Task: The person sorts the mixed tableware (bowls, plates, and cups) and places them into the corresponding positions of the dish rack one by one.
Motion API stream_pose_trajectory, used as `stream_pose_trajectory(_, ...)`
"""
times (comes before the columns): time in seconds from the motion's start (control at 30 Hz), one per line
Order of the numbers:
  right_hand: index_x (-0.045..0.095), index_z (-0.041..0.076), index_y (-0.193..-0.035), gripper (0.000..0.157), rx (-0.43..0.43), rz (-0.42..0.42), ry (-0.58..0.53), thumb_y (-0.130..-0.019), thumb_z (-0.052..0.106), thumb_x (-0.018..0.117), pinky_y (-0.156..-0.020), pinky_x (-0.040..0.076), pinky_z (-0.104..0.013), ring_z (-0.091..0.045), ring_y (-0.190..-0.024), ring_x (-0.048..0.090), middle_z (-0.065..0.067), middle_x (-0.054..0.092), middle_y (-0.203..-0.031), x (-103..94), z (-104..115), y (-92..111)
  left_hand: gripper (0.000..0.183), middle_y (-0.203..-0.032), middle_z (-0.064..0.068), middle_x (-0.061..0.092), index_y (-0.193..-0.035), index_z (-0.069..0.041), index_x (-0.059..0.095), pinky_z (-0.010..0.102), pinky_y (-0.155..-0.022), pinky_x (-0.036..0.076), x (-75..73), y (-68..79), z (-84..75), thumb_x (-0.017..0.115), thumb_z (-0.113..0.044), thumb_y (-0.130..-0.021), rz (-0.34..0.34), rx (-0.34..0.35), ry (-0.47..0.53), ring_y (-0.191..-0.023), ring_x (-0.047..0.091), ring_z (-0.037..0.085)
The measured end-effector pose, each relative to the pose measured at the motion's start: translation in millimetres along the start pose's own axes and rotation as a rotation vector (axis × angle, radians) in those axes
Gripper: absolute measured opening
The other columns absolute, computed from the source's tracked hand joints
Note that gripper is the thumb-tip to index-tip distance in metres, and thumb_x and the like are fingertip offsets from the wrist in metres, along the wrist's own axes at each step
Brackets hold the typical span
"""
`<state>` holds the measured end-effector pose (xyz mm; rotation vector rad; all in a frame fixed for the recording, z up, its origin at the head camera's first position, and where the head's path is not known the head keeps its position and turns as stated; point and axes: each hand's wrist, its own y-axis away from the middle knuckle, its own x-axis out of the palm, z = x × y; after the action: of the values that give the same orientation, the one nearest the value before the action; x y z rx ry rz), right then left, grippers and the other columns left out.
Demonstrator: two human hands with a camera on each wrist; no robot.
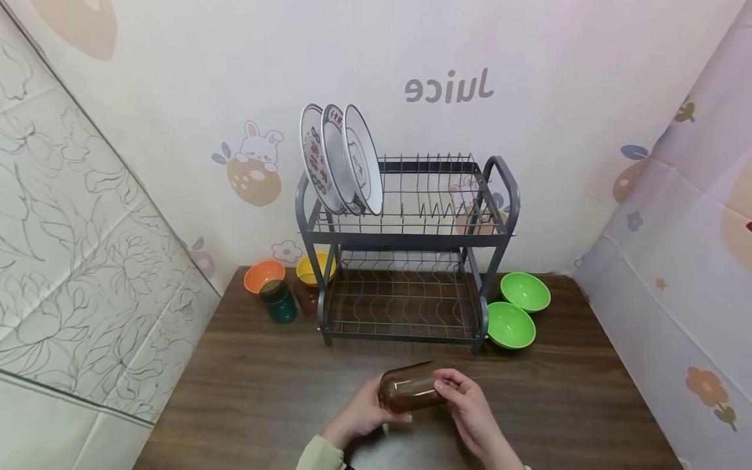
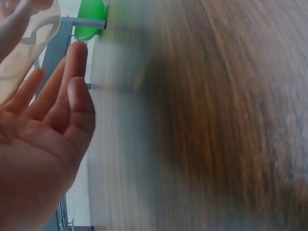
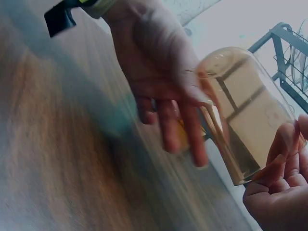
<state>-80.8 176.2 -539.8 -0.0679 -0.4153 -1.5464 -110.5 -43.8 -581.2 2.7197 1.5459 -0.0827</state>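
Observation:
A clear amber drinking glass (image 1: pixel 411 390) lies tilted on its side between the hands, over the table in front of the dish rack. My right hand (image 1: pixel 468 410) pinches its right end, thumb in front and fingers behind. In the right wrist view the glass (image 3: pixel 245 110) has its rounded base toward my left hand (image 3: pixel 159 72). My left hand (image 1: pixel 365 410) touches that base end with its fingers mostly straight. Its palm shows in the left wrist view, where the fingers are spread beside the glass (image 2: pixel 12 67).
A two-tier dark dish rack (image 1: pixel 402 239) holds three plates (image 1: pixel 361 163) upright at its upper left. Two green bowls (image 1: pixel 511 325) sit right of it. Left stand an orange bowl (image 1: pixel 264 274), a yellow bowl (image 1: pixel 308 269), a teal glass (image 1: pixel 281 307) and a brownish glass (image 1: pixel 307 299).

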Motion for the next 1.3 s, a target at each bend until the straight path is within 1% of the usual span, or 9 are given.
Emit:
stream_pose_trajectory(0.13, 0.064, 0.006, -0.106, 0.011, 0.099, -0.01, -0.052, -0.095, 0.008, 0.062, -0.076, 0.048, -0.03, -0.015, -0.085, 0.061, -0.001, 0.062, -0.09, 3.3, -5, 0, 0.067, -0.121, 0.001, 0.067, -0.131, -0.012, 0.057, 0.027, -0.096, 0.047, -0.9, 0.2, -2.0, 0.087, 0.0, -0.073, -0.029, 0.029, -0.022, -0.108, 0.064, 0.015)
stream_pose_trajectory(0.27, 0.063, 0.01, -0.105, 0.008, 0.162, -0.024, -0.081, -0.098, 0.013, 0.06, -0.076, 0.045, -0.031, -0.015, -0.087, 0.059, -0.001, 0.061, -0.09, 5.4, -10, 1, 0.069, -0.123, 0.002, 0.066, -0.132, -0.015, 0.058, 0.03, -0.096, 0.046, -3.6, 0.0, -4.4, 0.088, -0.001, -0.072, -0.031, 0.04, -0.041, -0.11, 0.063, 0.018)
stream_pose_trajectory(0.43, 0.061, 0.007, -0.106, 0.01, 0.159, -0.027, -0.121, -0.098, 0.013, 0.061, -0.079, 0.048, -0.029, -0.014, -0.087, 0.06, -0.001, 0.062, -0.091, 6.6, -16, 0, 0.069, -0.125, 0.006, 0.065, -0.133, -0.014, 0.057, 0.03, -0.096, 0.046, -5.9, -0.4, -6.0, 0.088, -0.002, -0.072, -0.022, 0.047, -0.025, -0.111, 0.063, 0.019)
stream_pose_trajectory(0.53, 0.06, 0.005, -0.108, 0.013, 0.154, -0.026, -0.128, -0.099, 0.014, 0.061, -0.079, 0.049, -0.028, -0.013, -0.087, 0.06, -0.001, 0.062, -0.091, 6.3, -18, -1, 0.069, -0.127, 0.012, 0.063, -0.135, -0.011, 0.055, 0.031, -0.095, 0.048, -5.8, -1.6, -5.6, 0.086, 0.0, -0.074, -0.011, 0.059, 0.023, -0.111, 0.063, 0.022)
stream_pose_trajectory(0.67, 0.059, 0.007, -0.111, 0.015, 0.18, -0.013, -0.123, -0.1, 0.018, 0.059, -0.08, 0.048, -0.029, -0.013, -0.087, 0.059, -0.001, 0.062, -0.092, 5.2, -21, -2, 0.069, -0.129, 0.018, 0.061, -0.137, -0.009, 0.053, 0.032, -0.092, 0.051, -4.9, -3.0, -4.9, 0.083, 0.003, -0.076, -0.003, 0.066, 0.091, -0.11, 0.064, 0.024)
stream_pose_trajectory(0.87, 0.058, 0.009, -0.113, 0.015, 0.207, 0.011, -0.113, -0.102, 0.02, 0.056, -0.079, 0.047, -0.029, -0.014, -0.089, 0.059, -0.001, 0.062, -0.094, 3.5, -27, -3, 0.068, -0.128, 0.015, 0.062, -0.136, -0.012, 0.055, 0.033, -0.088, 0.053, -4.0, -2.6, -7.3, 0.084, 0.001, -0.077, -0.013, 0.04, 0.117, -0.107, 0.065, 0.027)
stream_pose_trajectory(1.0, 0.057, 0.01, -0.115, 0.02, 0.22, 0.032, -0.106, -0.103, 0.025, 0.056, -0.079, 0.046, -0.029, -0.013, -0.09, 0.058, 0.0, 0.062, -0.098, 2.8, -30, -4, 0.068, -0.127, 0.007, 0.062, -0.137, -0.018, 0.055, 0.033, -0.084, 0.054, -4.0, -3.2, -8.9, 0.086, -0.007, -0.077, -0.042, 0.016, 0.082, -0.102, 0.067, 0.026)
stream_pose_trajectory(1.13, 0.059, 0.014, -0.113, 0.018, 0.23, 0.082, -0.114, -0.104, 0.028, 0.053, -0.08, 0.045, -0.03, -0.012, -0.09, 0.057, 0.002, 0.063, -0.101, 1.6, -32, -5, 0.068, -0.126, 0.001, 0.062, -0.138, -0.023, 0.055, 0.033, -0.084, 0.053, -4.0, -3.7, -9.2, 0.086, -0.017, -0.078, -0.082, 0.012, -0.008, -0.1, 0.067, 0.026)
stream_pose_trajectory(1.3, 0.061, 0.014, -0.114, 0.022, 0.273, 0.145, -0.13, -0.105, 0.032, 0.051, -0.081, 0.045, -0.031, -0.014, -0.092, 0.059, 0.001, 0.065, -0.101, -0.6, -38, -5, 0.065, -0.127, 0.002, 0.062, -0.138, -0.021, 0.056, 0.037, -0.088, 0.049, -3.0, -3.0, -9.4, 0.085, -0.019, -0.08, -0.119, 0.019, -0.06, -0.102, 0.065, 0.029)
